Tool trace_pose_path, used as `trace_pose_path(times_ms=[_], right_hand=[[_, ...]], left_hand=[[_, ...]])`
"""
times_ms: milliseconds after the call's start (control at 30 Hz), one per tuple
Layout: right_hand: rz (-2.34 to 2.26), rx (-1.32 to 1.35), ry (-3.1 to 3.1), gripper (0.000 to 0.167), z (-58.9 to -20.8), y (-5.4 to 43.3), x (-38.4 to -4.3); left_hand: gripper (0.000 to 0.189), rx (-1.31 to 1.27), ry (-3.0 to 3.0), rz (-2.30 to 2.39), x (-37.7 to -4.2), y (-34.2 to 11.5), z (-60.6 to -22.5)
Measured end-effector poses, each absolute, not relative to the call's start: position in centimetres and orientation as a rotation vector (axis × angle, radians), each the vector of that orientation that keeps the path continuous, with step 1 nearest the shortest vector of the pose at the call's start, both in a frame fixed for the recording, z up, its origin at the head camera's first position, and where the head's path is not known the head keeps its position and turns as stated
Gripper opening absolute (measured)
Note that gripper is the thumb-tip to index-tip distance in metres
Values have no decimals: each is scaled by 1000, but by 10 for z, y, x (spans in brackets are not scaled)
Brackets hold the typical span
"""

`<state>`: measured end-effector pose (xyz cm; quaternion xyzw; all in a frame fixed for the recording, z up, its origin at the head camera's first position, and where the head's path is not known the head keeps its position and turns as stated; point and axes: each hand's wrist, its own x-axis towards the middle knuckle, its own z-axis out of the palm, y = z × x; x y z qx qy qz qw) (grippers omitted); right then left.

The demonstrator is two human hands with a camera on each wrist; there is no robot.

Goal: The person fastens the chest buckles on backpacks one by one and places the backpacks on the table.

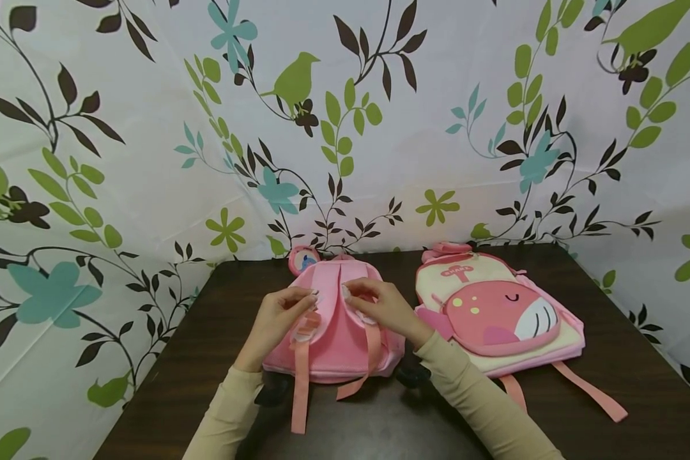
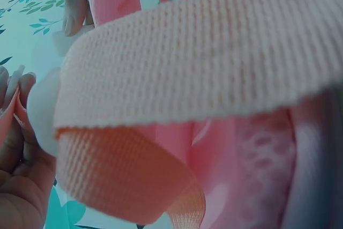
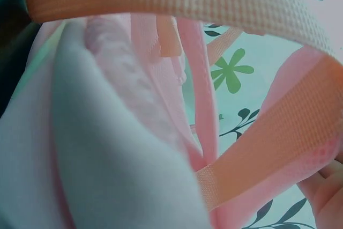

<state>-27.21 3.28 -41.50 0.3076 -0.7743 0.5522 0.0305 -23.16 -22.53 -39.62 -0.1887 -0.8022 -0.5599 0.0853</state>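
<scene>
A pink backpack (image 1: 340,348) lies back side up on the table, its two shoulder straps towards me. My left hand (image 1: 278,319) pinches the left shoulder strap near its peach webbing (image 1: 301,390). In the left wrist view, this webbing (image 2: 187,63) loops close across the lens, and the fingertips pinch an orange part at the left edge. My right hand (image 1: 386,308) pinches the right shoulder strap, with its peach webbing (image 1: 374,348) hanging below. Webbing (image 3: 273,127) also crosses the right wrist view, where only part of the hand shows at the right edge.
To the right lies a second backpack (image 1: 466,275), cream and pink with a whale-shaped front pocket (image 1: 503,316); its peach straps (image 1: 592,393) trail towards me. A small round pink piece (image 1: 303,260) sits behind the first backpack. Patterned cloth (image 1: 391,128) hangs behind the dark table (image 1: 207,358).
</scene>
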Motion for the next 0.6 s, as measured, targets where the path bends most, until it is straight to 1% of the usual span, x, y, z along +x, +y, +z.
trace_pose_path(times_ms=[167,400,533,600], right_hand=[[1738,956,-2354,30,-415,33,-272],[1651,999,-2348,27,-415,30,-273],[1624,1037,-2329,23,-399,30,-257],[1620,1062,-2313,23,-399,30,-256]], left_hand=[[27,-539,-2411,-1670,-235,-221,-397],[20,-533,-2495,-1605,-234,-213,-394],[19,-571,-2511,-1552,-223,-206,-380],[21,-585,-2510,-1541,-224,-205,-383]])
